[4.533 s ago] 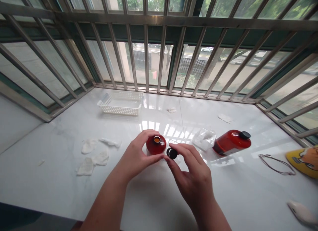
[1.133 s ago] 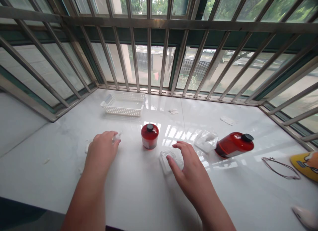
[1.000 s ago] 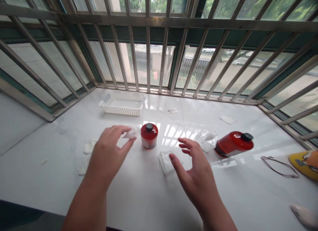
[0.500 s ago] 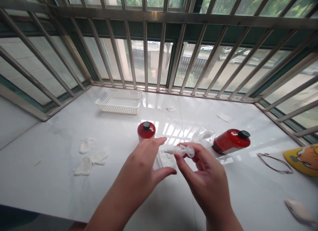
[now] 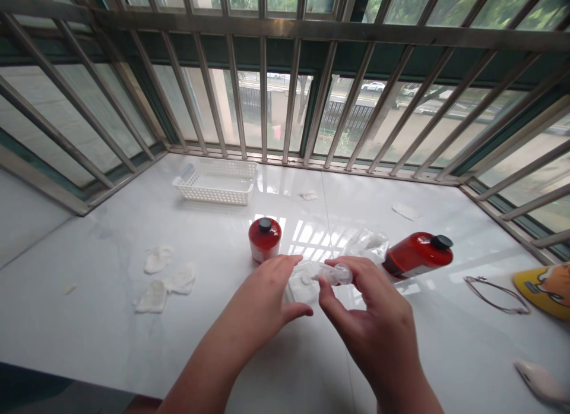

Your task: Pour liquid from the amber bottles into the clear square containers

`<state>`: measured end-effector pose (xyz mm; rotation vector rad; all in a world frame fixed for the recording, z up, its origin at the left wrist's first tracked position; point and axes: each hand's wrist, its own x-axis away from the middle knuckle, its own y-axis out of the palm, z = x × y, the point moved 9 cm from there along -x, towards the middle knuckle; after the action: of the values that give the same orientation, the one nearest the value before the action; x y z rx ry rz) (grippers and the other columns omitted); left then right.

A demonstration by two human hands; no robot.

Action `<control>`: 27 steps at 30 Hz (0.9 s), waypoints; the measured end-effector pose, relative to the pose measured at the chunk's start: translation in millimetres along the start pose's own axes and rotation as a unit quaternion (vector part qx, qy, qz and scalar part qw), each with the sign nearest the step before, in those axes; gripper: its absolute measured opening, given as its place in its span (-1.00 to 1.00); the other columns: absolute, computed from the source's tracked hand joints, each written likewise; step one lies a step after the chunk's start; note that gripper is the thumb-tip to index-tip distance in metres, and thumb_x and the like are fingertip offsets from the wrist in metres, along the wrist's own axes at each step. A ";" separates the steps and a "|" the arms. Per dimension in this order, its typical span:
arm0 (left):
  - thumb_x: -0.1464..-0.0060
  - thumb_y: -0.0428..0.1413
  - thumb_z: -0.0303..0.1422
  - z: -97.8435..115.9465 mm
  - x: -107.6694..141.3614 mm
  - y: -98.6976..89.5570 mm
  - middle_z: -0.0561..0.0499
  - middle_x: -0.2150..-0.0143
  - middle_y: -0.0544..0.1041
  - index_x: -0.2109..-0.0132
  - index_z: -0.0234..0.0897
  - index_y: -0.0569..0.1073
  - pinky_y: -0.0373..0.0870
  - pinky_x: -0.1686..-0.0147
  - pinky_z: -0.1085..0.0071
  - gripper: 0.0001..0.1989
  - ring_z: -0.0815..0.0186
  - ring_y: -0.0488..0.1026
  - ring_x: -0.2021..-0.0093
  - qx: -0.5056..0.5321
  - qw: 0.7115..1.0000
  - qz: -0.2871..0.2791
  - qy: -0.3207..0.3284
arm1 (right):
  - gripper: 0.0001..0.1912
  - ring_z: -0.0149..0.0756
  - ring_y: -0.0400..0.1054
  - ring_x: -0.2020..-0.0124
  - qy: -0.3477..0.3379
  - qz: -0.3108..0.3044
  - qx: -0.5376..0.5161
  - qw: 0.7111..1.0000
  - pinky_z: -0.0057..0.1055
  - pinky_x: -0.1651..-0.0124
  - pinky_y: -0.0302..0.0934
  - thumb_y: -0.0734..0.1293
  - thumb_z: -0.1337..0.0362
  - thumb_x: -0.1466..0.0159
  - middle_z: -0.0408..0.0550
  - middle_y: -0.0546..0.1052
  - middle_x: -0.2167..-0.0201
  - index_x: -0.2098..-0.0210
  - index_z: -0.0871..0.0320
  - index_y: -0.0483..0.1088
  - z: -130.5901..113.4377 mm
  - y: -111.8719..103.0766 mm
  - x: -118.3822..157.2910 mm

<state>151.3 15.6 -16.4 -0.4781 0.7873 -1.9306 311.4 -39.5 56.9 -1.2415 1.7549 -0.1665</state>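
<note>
Between the thumb and fingers of my right hand (image 5: 371,307) is a small translucent plastic piece (image 5: 335,274), its narrow end pointing left. My left hand (image 5: 267,301) has its thumb and fingers spread, beside a clear, boxy container (image 5: 303,286) on the white surface; whether it touches the container I cannot tell. Just beyond my left hand stands a red bottle with a black cap (image 5: 265,239). A second red bottle (image 5: 418,255) lies tilted to the right of my right hand, next to crumpled clear plastic (image 5: 367,243).
A white perforated basket (image 5: 216,194) sits at the back left, before the metal bars. Crumpled white pieces (image 5: 154,295) lie at left. On the right are a thin cord loop (image 5: 496,295), a yellow item (image 5: 545,289) and a pale rounded object (image 5: 541,381).
My left hand has moved slightly down, showing more of the standing bottle. The plastic piece in my right hand has shifted a little right, and its narrow end now sits nearer the container.
</note>
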 end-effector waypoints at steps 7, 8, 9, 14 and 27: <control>-0.12 0.44 -0.50 -2.6 -6.5 5.3 -0.18 -0.37 0.58 -0.34 -0.21 0.49 0.41 -0.48 -0.02 -0.33 -0.04 0.51 -0.40 0.029 0.999 0.010 0.018 | -0.89 -0.16 0.57 0.05 0.025 -0.156 -0.007 0.987 -0.28 -0.01 0.44 0.37 0.30 -0.50 -0.06 0.65 0.09 0.01 0.05 0.52 25.9 53.1 10.5; -0.11 0.44 -0.49 -4.6 -6.9 5.5 -0.19 -0.38 0.57 -0.38 -0.20 0.46 0.41 -0.47 -0.04 -0.28 -0.05 0.51 -0.40 0.036 0.999 0.006 0.006 | -0.88 -0.14 0.57 0.02 0.031 -0.165 -0.006 0.986 -0.26 -0.03 0.45 0.37 0.28 -0.50 -0.06 0.66 0.08 0.01 0.04 0.53 28.6 55.8 11.8; -0.10 0.46 -0.47 -7.1 -7.1 5.3 -0.20 -0.38 0.57 -0.44 -0.19 0.40 0.42 -0.45 -0.05 -0.20 -0.06 0.51 -0.40 0.044 0.999 0.002 -0.011 | -0.87 -0.12 0.58 0.01 0.040 -0.168 -0.008 0.985 -0.24 -0.05 0.46 0.37 0.27 -0.50 -0.06 0.67 0.06 0.00 0.03 0.54 30.9 56.9 12.7; -0.08 0.49 -0.39 -13.7 -5.6 3.1 -0.19 -0.37 0.57 -0.59 -0.16 0.15 0.47 -0.37 -0.04 0.06 -0.08 0.52 -0.37 0.083 0.994 -0.010 -0.069 | -0.53 -0.04 0.61 -0.17 0.146 -0.171 -0.068 0.972 -0.13 -0.17 0.49 0.49 0.15 -0.38 -0.07 0.69 -0.13 -0.25 -0.09 0.44 46.4 55.7 16.8; -0.04 0.53 -0.32 -15.8 -5.6 2.0 -0.16 -0.36 0.58 -0.58 -0.10 0.21 0.46 -0.37 -0.02 0.07 -0.09 0.54 -0.34 0.097 0.992 -0.015 -0.082 | -0.31 0.06 0.56 -0.24 0.215 -0.218 -0.071 0.949 0.05 -0.29 0.44 0.57 -0.08 -0.29 -0.03 0.65 -0.09 -0.29 -0.11 0.31 64.2 36.1 19.1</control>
<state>145.4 25.1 -29.1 -0.5240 0.4839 -1.9434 334.8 -12.9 -10.4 -1.7937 1.8484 -0.6155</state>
